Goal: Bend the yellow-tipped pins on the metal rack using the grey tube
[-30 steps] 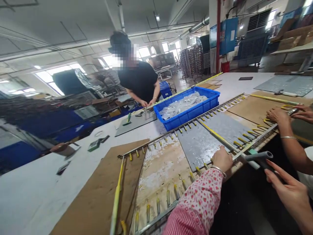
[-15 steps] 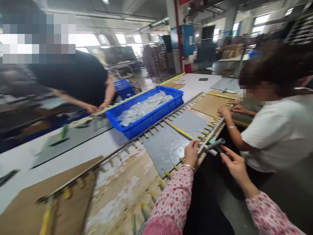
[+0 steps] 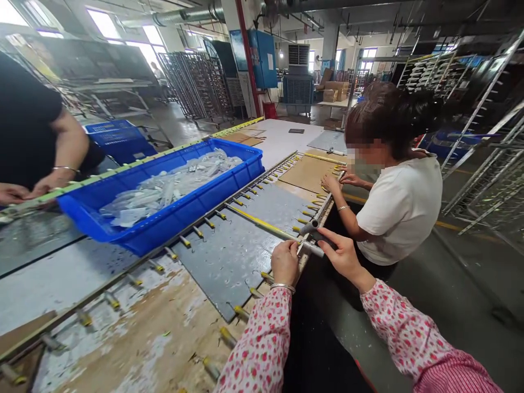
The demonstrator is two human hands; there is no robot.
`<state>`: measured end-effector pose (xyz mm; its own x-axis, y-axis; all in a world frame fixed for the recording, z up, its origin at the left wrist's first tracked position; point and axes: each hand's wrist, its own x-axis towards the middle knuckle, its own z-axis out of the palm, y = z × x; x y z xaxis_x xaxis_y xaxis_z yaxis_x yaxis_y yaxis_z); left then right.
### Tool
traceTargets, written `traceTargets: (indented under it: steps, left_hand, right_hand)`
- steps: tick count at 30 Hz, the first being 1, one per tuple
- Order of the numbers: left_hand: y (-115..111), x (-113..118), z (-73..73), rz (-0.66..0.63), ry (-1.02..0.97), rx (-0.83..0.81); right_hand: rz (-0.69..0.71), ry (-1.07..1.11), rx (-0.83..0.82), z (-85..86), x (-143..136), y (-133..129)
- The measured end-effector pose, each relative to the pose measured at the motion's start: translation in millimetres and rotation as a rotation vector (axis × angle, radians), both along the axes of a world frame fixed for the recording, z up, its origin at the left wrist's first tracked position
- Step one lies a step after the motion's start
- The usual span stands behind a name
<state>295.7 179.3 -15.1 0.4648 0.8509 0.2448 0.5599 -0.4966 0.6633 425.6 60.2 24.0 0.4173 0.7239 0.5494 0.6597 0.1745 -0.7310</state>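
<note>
My right hand (image 3: 346, 259) grips a grey tubular tool (image 3: 309, 227) at the near edge of a long metal frame. Just left of it, my left hand (image 3: 285, 263) has its fingertips pinched together at the same edge; what lies between them is too small to make out. Yellow-and-grey pegs with thin wire hooks line the frame's rails (image 3: 196, 222). A yellow crossbar (image 3: 257, 221) spans the frame close to my left hand. Under the frame lie a scuffed grey board (image 3: 223, 267) and a worn, peeling tabletop (image 3: 139, 333).
A blue bin (image 3: 164, 232) full of clear plastic-looking pieces stands beyond the frame. To the right, a co-worker in a white shirt (image 3: 397, 202) works at the same frame. Another person's arm (image 3: 71, 142) is at the left. Metal racks (image 3: 483, 180) stand at the right.
My view has turned right and levelled, so the bin and the co-worker appear further left. Both hands stay at the frame's edge, and the right hand with the tool is closer to the left.
</note>
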Motion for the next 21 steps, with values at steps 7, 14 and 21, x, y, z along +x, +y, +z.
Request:
traceTargets:
  steps: [7,14,21]
  left_hand:
    - [3.8,0.8,1.2,0.007,0.031,-0.074]
    - [-0.9,1.2,-1.6,-0.017,0.005,-0.017]
    - [5.9,-12.1,5.2,-0.069,0.001,-0.023]
  right_hand:
    - [0.045,-0.331,-0.248,16.1,0.5,11.7]
    - [0.058,-0.298,-0.325,27.1,1.2,5.7]
    - [0.115,-0.044,-0.143,47.0,1.8,-9.5]
